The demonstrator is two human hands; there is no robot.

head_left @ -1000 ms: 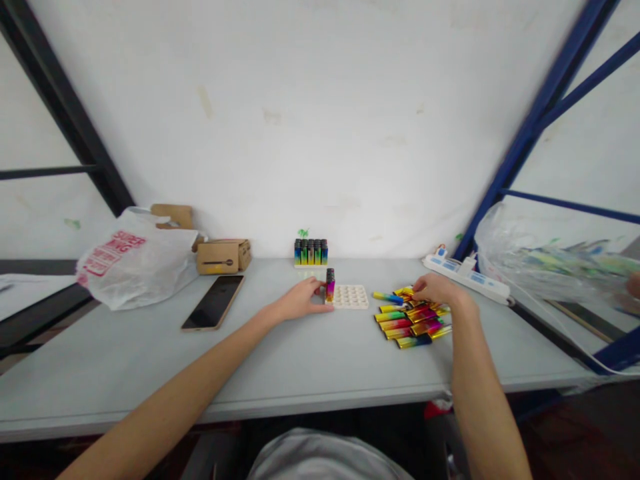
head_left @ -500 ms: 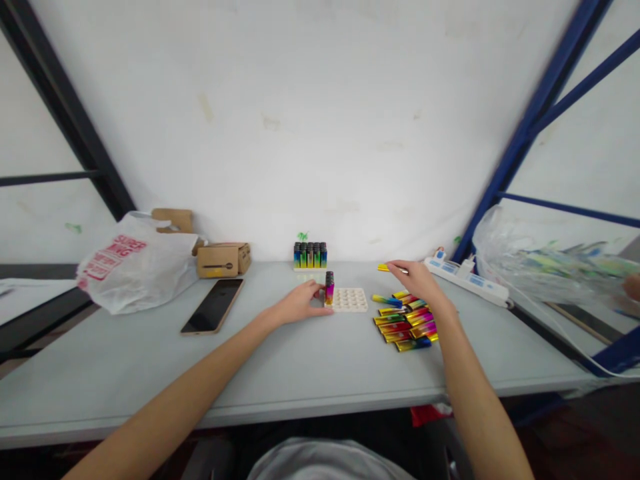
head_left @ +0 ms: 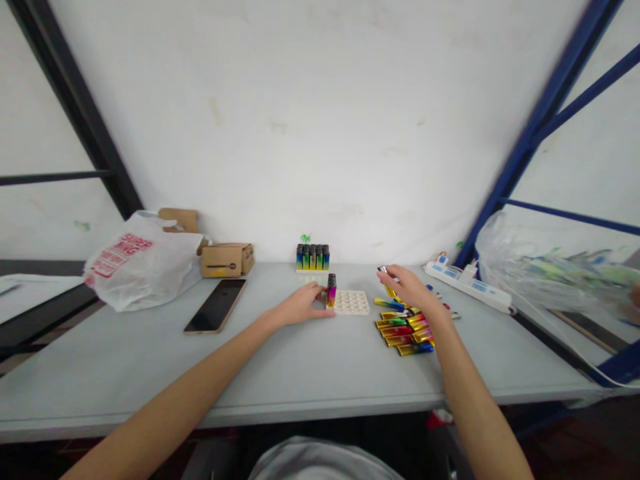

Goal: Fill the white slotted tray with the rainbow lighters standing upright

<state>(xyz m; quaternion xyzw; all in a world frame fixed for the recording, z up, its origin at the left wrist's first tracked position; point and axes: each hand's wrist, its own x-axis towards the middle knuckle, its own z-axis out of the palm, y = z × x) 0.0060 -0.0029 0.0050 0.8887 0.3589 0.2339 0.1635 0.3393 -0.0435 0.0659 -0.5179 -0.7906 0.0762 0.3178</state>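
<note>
Lighter [head_left: 390,291] slants in the right hand [head_left: 411,288], metal end [head_left: 382,269] up and leftward.

Two hands over a bench [head_left: 300,367] of lighters
The left hand [head_left: 303,304] touches the left end of a white tray [head_left: 353,303], beside upright purple lighters [head_left: 332,292]; the right hand [head_left: 407,287] pinches a gold lighter [head_left: 390,291] by the loose pile [head_left: 400,332]. Packed lighters [head_left: 313,258] stand near the bench's far edge.

A scuffed white wall [head_left: 320,133] backs the pale grey table [head_left: 280,360], between black [head_left: 75,100] and blue metal frames [head_left: 525,147].
</note>
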